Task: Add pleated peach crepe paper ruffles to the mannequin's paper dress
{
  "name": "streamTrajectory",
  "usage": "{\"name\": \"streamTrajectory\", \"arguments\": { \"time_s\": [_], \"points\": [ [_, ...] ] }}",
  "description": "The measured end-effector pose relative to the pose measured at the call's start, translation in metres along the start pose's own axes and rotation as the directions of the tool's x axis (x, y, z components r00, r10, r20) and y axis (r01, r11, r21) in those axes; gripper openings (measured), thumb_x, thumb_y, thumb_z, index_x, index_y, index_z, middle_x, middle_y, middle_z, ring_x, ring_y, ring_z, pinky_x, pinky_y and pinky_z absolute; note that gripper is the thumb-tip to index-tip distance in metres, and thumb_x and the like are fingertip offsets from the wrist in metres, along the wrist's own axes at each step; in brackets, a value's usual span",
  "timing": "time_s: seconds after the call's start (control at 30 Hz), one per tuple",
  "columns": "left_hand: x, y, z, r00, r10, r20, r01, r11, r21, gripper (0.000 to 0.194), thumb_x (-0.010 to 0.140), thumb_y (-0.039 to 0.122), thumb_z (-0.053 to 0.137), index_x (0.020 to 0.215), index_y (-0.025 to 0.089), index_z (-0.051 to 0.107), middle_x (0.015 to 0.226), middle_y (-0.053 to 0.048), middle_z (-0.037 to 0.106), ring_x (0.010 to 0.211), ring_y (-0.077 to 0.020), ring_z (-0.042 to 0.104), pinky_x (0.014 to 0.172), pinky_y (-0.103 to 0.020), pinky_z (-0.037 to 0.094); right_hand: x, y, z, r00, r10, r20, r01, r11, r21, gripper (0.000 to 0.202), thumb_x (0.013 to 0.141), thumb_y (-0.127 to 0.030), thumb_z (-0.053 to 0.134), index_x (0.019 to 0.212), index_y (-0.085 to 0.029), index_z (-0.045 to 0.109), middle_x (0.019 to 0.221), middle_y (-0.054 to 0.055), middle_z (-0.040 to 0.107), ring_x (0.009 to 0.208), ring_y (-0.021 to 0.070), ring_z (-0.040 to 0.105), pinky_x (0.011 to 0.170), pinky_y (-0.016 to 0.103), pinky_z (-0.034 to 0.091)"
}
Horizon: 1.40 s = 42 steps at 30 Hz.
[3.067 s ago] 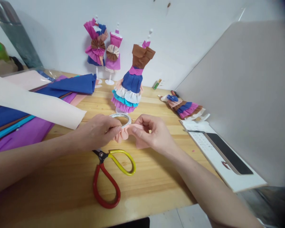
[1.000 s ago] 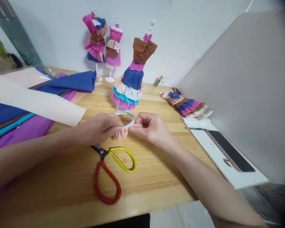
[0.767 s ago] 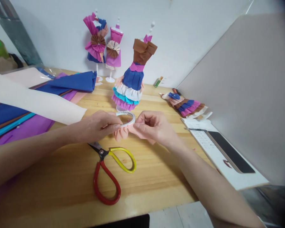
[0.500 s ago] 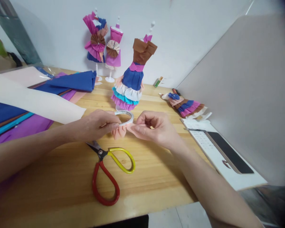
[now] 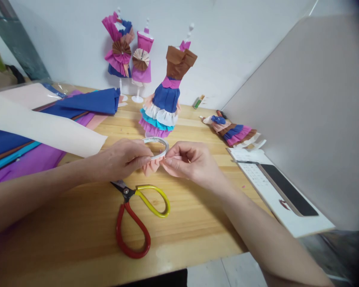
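My left hand (image 5: 124, 158) is closed, its thumb and fingers pinching a white roll of tape (image 5: 166, 148) together with a gathered peach paper strip (image 5: 151, 166). The strip hangs in small pleats below the tape's rim. Close beside it, my right hand (image 5: 190, 161) is closed in a pinch on the strip's other part, near the tape roll's right side. Most of the strip behind the right fingers is hidden. Scissors (image 5: 126, 192) with one red and one yellow handle lie on the table below the hands, blades partly open and pointing left.
Behind the hands stands a dress form (image 5: 169, 93) in a layered paper dress; two smaller dressed forms (image 5: 121, 50) are by the wall. Coloured paper sheets (image 5: 86, 101) spread at left. At right lie another paper dress (image 5: 231, 130), a small green tube (image 5: 199, 101) and a white board (image 5: 305, 229).
My right hand has shifted left, closer to the left hand, and now pinches the peach strip right by the tape roll. Less of the strip shows between the hands.
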State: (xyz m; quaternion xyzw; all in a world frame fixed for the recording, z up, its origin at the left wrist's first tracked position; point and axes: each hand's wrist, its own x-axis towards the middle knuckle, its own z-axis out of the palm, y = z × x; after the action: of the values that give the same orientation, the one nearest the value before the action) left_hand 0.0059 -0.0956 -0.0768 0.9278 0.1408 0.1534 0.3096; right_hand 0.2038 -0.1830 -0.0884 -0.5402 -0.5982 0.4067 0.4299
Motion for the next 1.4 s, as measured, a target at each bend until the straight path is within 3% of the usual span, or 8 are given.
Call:
{"name": "streamTrajectory", "arguments": {
  "time_s": [0.37, 0.47, 0.63, 0.8, 0.97, 1.07, 1.17, 1.4],
  "points": [
    [-0.003, 0.0, 0.002, 0.999, 0.054, -0.007, -0.054, 0.999, 0.008, 0.038, 0.097, 0.025, 0.039, 0.071, 0.017, 0.066, 0.076, -0.002, 0.07, 0.075, -0.0124, 0.062, 0.076, -0.022, 0.046, 0.001, 0.005, 0.0, 0.999, -0.01, -0.038, 0.012, 0.998, 0.054, 0.024, 0.071, -0.025, 0.073, 0.073, -0.019, 0.049, 0.057, -0.004, 0.053, 0.052, 0.0112, 0.054, 0.049, 0.022, 0.039],
    [-0.003, -0.006, 0.004, 0.989, 0.145, 0.002, -0.145, 0.989, 0.043, 0.036, 0.097, 0.025, 0.04, 0.07, 0.017, 0.063, 0.074, -0.003, 0.067, 0.073, -0.0131, 0.06, 0.073, -0.023, 0.045, 0.001, 0.006, -0.001, 0.999, -0.037, 0.038, 0.037, 0.999, 0.004, 0.022, 0.075, -0.023, 0.07, 0.09, -0.02, 0.055, 0.061, -0.005, 0.055, 0.052, 0.0102, 0.052, 0.05, 0.021, 0.038],
    [0.0, -0.016, 0.003, 0.967, 0.255, 0.019, -0.254, 0.948, 0.194, 0.035, 0.097, 0.024, 0.038, 0.076, 0.018, 0.066, 0.083, -0.005, 0.069, 0.089, -0.0183, 0.061, 0.081, -0.03, 0.046, 0.002, 0.009, -0.002, 0.986, 0.019, 0.166, -0.013, 0.999, -0.037, 0.01, 0.08, -0.026, 0.065, 0.076, -0.017, 0.06, 0.064, -0.002, 0.057, 0.054, 0.009, 0.047, 0.052, 0.022, 0.034],
    [-0.003, -0.008, -0.008, 0.913, 0.237, -0.333, -0.146, 0.95, 0.276, 0.04, 0.095, 0.041, 0.047, 0.121, 0.015, 0.062, 0.12, -0.011, 0.067, 0.118, -0.0247, 0.055, 0.101, -0.037, 0.042, 0.01, 0.016, -0.006, 0.994, 0.109, 0.016, -0.11, 0.967, 0.229, 0.024, 0.067, -0.033, 0.078, 0.078, -0.018, 0.063, 0.063, -0.003, 0.058, 0.053, 0.0092, 0.049, 0.052, 0.022, 0.034],
    [-0.011, 0.012, -0.001, 0.736, -0.091, -0.671, 0.07, 0.996, -0.059, 0.033, 0.091, 0.036, 0.05, 0.066, 0.018, 0.061, 0.065, 0.0, 0.061, 0.065, -0.0125, 0.055, 0.065, -0.025, 0.044, 0.015, 0.011, -0.006, 0.982, 0.174, -0.078, -0.115, 0.866, 0.486, 0.029, 0.057, -0.031, 0.084, 0.072, -0.016, 0.064, 0.067, -0.001, 0.065, 0.057, 0.0087, 0.055, 0.053, 0.02, 0.039],
    [-0.009, 0.018, 0.017, 0.842, -0.407, -0.353, 0.264, 0.883, -0.387, 0.032, 0.08, 0.036, 0.058, 0.054, 0.018, 0.051, 0.051, 0.003, 0.048, 0.05, -0.0091, 0.045, 0.048, -0.022, 0.036, 0.014, 0.007, -0.002, 0.98, 0.182, -0.077, -0.105, 0.81, 0.578, 0.031, 0.056, -0.032, 0.085, 0.071, -0.015, 0.065, 0.063, -0.001, 0.065, 0.052, 0.0073, 0.054, 0.051, 0.019, 0.041],
    [-0.002, 0.019, 0.033, 0.873, -0.488, 0.007, 0.384, 0.679, -0.626, 0.027, 0.069, 0.041, 0.068, 0.078, 0.016, 0.062, 0.063, 0.002, 0.059, 0.054, -0.0114, 0.054, 0.047, -0.022, 0.043, 0.01, 0.005, 0.005, 0.985, 0.166, -0.046, -0.105, 0.788, 0.607, 0.029, 0.059, -0.033, 0.085, 0.071, -0.015, 0.065, 0.058, -0.002, 0.063, 0.048, 0.0072, 0.053, 0.05, 0.02, 0.042],
    [-0.002, 0.019, 0.041, 0.863, -0.503, -0.051, 0.305, 0.599, -0.741, 0.02, 0.074, 0.032, 0.067, 0.068, 0.015, 0.058, 0.056, 0.003, 0.057, 0.05, -0.0079, 0.053, 0.047, -0.018, 0.043, 0.003, 0.008, 0.02, 0.994, 0.1, 0.038, -0.103, 0.807, 0.582, 0.028, 0.065, -0.036, 0.084, 0.073, -0.017, 0.065, 0.063, 0.0, 0.068, 0.058, 0.0138, 0.064, 0.064, 0.027, 0.052]
  ]
}}
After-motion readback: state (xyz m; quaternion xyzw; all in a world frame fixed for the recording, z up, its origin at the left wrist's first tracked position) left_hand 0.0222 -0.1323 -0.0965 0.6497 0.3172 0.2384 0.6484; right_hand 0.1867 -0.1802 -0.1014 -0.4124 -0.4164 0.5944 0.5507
